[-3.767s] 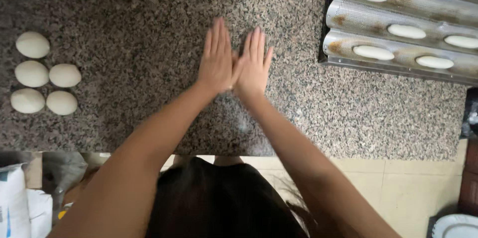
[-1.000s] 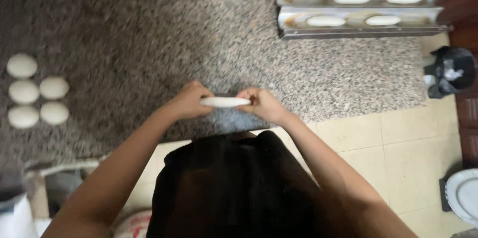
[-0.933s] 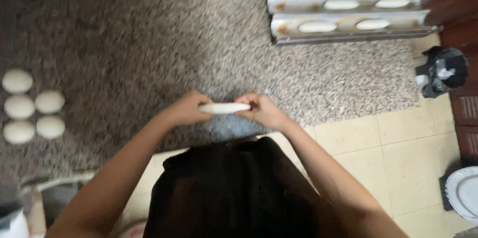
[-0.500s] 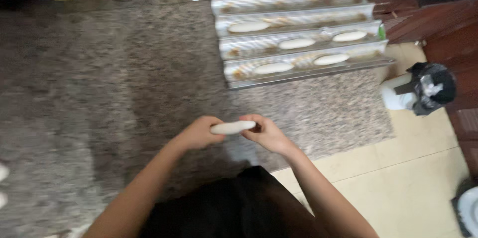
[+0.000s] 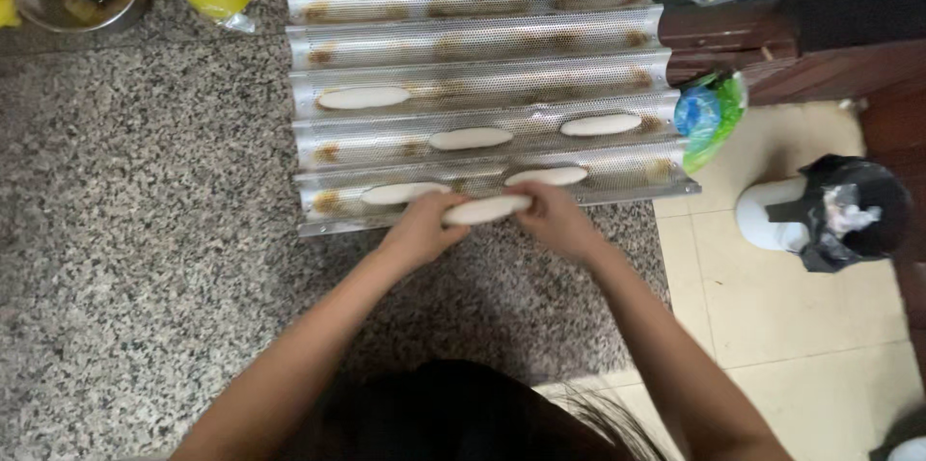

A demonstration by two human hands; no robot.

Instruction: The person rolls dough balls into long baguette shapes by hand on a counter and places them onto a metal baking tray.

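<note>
Holding the dough roll [image 5: 487,209] pinched by its ends between your left hand [image 5: 422,228] and right hand [image 5: 553,217], you hovered over the perforated tray [image 5: 482,41] (nearest channel), needing a level lowering.

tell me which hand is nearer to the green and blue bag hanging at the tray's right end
Right. The right hand grips the right end of the dough roll, on the side toward the green and blue bag. The left hand holds the roll's left end, farther from it.
</note>
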